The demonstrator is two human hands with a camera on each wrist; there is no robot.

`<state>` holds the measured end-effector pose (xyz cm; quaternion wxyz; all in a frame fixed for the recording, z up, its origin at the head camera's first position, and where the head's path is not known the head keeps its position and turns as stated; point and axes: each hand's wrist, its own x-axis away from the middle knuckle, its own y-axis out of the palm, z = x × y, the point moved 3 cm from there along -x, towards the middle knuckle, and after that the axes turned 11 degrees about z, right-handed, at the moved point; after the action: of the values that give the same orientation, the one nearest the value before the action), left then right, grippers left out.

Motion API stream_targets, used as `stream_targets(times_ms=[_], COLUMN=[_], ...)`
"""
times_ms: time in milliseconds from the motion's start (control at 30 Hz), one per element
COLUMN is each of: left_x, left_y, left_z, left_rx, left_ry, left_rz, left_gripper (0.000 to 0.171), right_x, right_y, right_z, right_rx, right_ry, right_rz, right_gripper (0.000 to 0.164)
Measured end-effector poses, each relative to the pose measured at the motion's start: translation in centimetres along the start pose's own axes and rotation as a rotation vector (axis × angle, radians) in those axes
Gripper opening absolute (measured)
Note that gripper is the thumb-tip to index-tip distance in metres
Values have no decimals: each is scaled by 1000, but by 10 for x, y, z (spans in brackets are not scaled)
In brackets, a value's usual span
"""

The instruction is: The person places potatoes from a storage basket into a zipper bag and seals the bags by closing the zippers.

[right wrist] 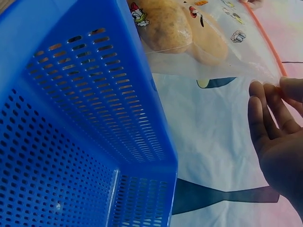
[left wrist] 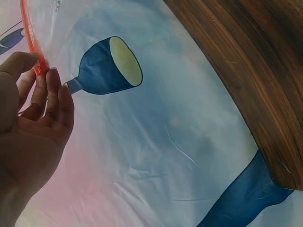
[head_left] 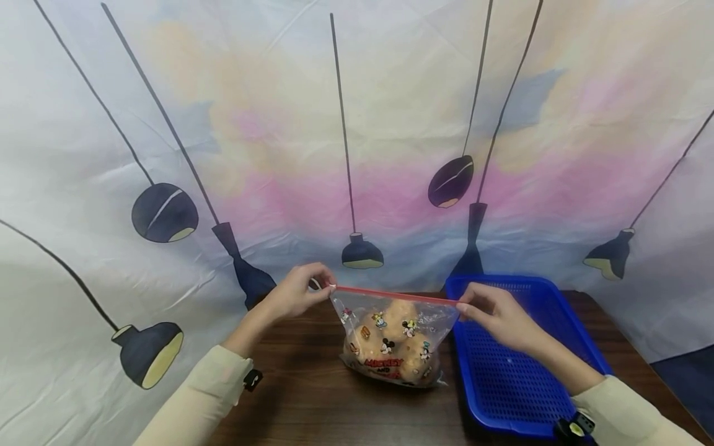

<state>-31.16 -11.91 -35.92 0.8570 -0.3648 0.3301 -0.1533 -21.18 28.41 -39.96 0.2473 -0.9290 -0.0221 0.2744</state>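
A clear zip bag with cartoon mouse and duck prints stands upright on the dark wooden table, its red strip stretched straight across the top. Inside it are several round tan potatoes. My left hand pinches the left end of the strip between thumb and fingers; the left wrist view shows this hand at the strip's end. At the opposite end, my right hand pinches the other corner. In the right wrist view that hand has its thumb and fingertips on the corner. Whether the strip is fully sealed I cannot tell.
A blue perforated plastic basket stands on the table right of the bag, under my right forearm. The brown table ends at a cloth backdrop printed with hanging lamps.
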Motion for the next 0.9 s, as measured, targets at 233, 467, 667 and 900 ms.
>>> stream_targets(times_ms=[233,467,667,900], left_x=[3,12,21,31], left_y=[4,20,41,63], left_z=[-5,-18,-32,-40], left_rx=[39,143,375,655], left_ry=[-45,-203,-290,-284], left_rz=[36,19,-38,-142], left_gripper=[6,16,29,53], right_x=[-1,7,18,23], right_y=[2,17,36,51], right_z=[2,14,30,34], right_rx=[-20,-41,-10,-60], right_ry=[27,121,226,243], right_rz=[32,15,-120,-116], right_gripper=[9,16,36,45])
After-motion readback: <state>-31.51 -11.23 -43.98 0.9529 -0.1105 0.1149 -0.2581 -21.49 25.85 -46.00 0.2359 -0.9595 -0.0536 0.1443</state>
